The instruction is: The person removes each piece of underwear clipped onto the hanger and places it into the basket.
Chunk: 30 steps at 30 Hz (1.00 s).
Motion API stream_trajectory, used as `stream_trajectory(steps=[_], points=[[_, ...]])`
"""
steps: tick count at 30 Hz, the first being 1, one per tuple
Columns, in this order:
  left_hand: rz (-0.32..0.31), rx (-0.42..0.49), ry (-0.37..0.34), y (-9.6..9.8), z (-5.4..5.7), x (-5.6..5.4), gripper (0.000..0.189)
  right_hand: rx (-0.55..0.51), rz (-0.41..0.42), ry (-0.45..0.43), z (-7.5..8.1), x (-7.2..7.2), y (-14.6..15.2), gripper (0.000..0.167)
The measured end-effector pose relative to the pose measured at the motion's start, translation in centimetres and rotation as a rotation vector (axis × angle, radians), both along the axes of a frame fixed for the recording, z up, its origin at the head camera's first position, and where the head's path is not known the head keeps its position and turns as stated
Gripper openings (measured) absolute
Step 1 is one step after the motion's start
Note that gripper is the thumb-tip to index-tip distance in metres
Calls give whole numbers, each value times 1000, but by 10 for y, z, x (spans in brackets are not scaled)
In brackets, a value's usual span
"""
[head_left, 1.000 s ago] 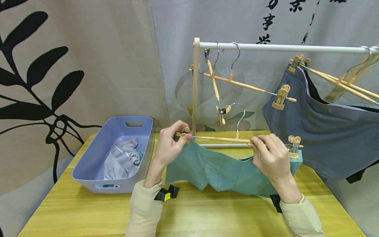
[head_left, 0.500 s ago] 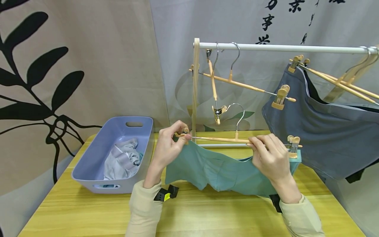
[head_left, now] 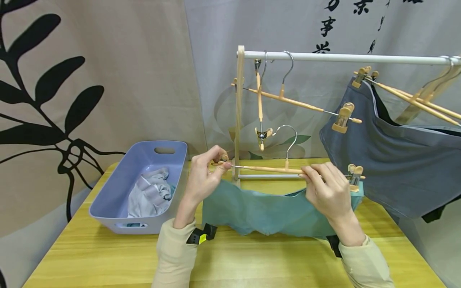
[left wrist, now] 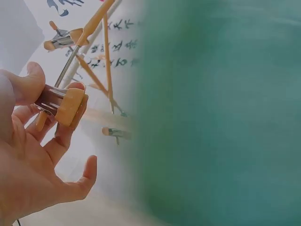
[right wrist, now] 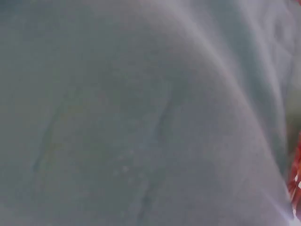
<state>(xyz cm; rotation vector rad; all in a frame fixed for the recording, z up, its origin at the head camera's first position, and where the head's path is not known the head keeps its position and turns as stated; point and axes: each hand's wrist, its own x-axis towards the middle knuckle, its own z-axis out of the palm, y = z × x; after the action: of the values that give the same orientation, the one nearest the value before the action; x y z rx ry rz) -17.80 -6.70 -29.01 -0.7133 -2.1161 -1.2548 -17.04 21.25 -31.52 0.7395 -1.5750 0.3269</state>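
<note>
A wooden trouser hanger (head_left: pixel 271 169) with a metal hook and sliding clips is held level above the table. My left hand (head_left: pixel 206 172) pinches the left clip (left wrist: pixel 70 106) between thumb and fingers; in the left wrist view no cloth shows in the clip's wooden jaws. My right hand (head_left: pixel 328 192) grips the hanger's bar right of the hook. Green shorts (head_left: pixel 266 208) droop below the hanger, caught at their right end by the right clip (head_left: pixel 355 178), their left end below the left clip. Green cloth (right wrist: pixel 141 117) covers nearly all of the right wrist view.
Behind stands a rack with a white rail (head_left: pixel 335 58). Two bare clip hangers (head_left: pixel 288 100) hang at its left, grey-blue shorts (head_left: pixel 389 160) at its right. A blue basket (head_left: pixel 104 214) with crumpled light-grey clothing (head_left: pixel 149 196) sits on the wooden table (head_left: pixel 108 260) at left.
The left end of the green shorts has come away from the left clip and dropped lower. Both hands stay nearly in place. A bare hanger on the rail swings slightly.
</note>
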Motion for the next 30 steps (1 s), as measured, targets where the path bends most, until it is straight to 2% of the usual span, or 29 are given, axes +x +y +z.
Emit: stream_trajectory(steps=[4, 11, 13, 14, 16, 19, 21, 23, 25, 27, 30], points=[[0, -8, -3, 0, 0, 0, 12, 9, 2, -4, -1, -1, 0, 30], [12, -49, -116, -1, -3, 2, 14, 30, 1, -20, -4, -2, 2, 30], [32, -76, -117, 0, -4, 3, 17, 34, 0, -26, -4, -2, 3, 30], [58, -104, -94, 2, -4, 4, 20, 36, -1, -28, -4, -2, 3, 29], [144, -180, 4, 7, -5, 6, 30, 42, -10, -32, -5, -1, 3, 29], [304, -297, 235, 17, -7, 8, 42, 52, -21, -39, -5, -1, 3, 28], [375, -354, 399, 25, -8, 9, 41, 63, -25, -42, -5, -1, 1, 27], [384, -411, 530, 32, -9, 10, 34, 71, -23, -45, -5, -1, 0, 26], [352, -472, 614, 39, -11, 11, 26, 79, -21, -46, -5, -1, -2, 26], [321, -533, 643, 44, -14, 11, 21, 87, -20, -45, -5, -1, -3, 26], [298, -576, 614, 49, -18, 12, 16, 103, -15, -50, -6, 0, -5, 26]])
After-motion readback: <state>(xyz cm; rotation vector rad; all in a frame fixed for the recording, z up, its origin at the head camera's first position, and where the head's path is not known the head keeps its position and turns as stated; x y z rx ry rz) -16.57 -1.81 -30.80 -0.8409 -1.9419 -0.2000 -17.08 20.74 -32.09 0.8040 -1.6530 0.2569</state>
